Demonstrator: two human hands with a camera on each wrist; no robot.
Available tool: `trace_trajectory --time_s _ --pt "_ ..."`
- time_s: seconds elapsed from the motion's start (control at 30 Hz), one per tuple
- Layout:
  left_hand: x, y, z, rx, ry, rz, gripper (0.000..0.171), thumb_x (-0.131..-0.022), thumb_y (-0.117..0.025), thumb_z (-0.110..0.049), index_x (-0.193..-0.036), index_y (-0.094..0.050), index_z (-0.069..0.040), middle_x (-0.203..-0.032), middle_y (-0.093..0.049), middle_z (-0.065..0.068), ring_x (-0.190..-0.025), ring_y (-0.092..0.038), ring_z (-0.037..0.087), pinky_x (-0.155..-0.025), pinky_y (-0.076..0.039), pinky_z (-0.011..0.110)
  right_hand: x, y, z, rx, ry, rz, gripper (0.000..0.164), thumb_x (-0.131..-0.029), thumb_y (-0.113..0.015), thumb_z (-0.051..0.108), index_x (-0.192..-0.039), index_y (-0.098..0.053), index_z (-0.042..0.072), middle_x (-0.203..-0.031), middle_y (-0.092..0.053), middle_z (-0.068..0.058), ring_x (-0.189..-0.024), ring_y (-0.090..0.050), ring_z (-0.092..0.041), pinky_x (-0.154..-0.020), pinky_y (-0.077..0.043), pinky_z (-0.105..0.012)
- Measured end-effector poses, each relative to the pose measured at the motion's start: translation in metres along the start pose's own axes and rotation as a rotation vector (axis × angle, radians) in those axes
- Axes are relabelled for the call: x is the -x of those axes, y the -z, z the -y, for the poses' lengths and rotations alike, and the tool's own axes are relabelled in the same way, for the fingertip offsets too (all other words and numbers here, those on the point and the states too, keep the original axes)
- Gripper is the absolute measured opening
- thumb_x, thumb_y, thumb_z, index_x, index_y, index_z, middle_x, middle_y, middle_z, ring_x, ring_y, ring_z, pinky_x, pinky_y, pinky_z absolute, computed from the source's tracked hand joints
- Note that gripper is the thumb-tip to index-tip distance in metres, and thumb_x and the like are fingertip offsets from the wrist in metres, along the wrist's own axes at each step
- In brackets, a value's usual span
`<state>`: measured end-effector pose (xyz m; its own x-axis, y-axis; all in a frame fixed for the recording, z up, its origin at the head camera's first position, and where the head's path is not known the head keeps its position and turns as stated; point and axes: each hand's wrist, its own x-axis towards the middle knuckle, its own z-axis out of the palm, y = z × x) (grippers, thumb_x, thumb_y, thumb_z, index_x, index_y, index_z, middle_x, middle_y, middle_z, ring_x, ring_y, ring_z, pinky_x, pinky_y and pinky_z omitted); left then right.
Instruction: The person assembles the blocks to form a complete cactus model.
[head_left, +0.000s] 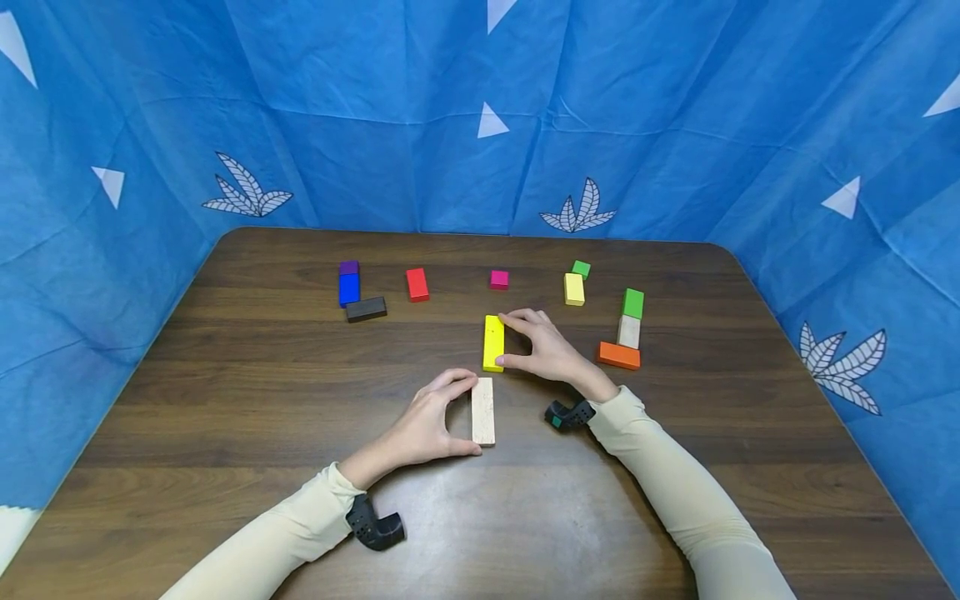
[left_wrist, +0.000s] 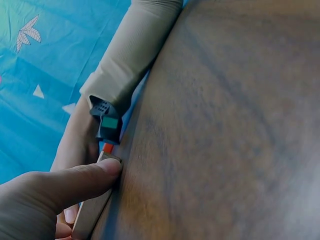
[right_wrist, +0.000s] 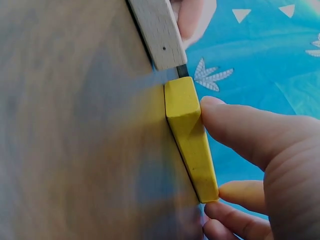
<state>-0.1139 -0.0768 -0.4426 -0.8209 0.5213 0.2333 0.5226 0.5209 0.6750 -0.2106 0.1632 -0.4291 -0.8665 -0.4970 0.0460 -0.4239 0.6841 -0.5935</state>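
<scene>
A plain wooden block lies lengthwise on the table. My left hand pinches it by its two ends, thumb at the near end and fingers at the far end. Just beyond it lies a bright yellow block, roughly in line, with a small gap between the two. My right hand holds this yellow block from the right, thumb by the near end and fingers by the far end. The right wrist view shows the right thumb against the yellow block, with the wooden block close by.
Towards the back left are purple, blue, dark and red blocks. A magenta block stands mid-back. Farther right are pale yellow, green, whitish and orange blocks.
</scene>
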Motion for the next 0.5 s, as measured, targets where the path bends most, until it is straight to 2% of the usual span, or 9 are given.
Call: trace_trajectory --time_s 0.5 --pt "0.0054 -0.0020 -0.0054 -0.031 -0.041 0.004 0.093 -0.055 -0.095 -0.030 -0.132 -0.055 0.003 -0.131 -0.053 0.009 -0.119 -0.055 0.023 -0.099 -0.048 0.043 0.0028 -0.0072 0.0093 0.033 0.057 -0.021 0.079 -0.077 -0.082 0.040 -0.142 -0.052 0.009 -0.137 -0.054 -0.011 -0.122 -0.045 -0.028 -0.101 -0.044 -0.049"
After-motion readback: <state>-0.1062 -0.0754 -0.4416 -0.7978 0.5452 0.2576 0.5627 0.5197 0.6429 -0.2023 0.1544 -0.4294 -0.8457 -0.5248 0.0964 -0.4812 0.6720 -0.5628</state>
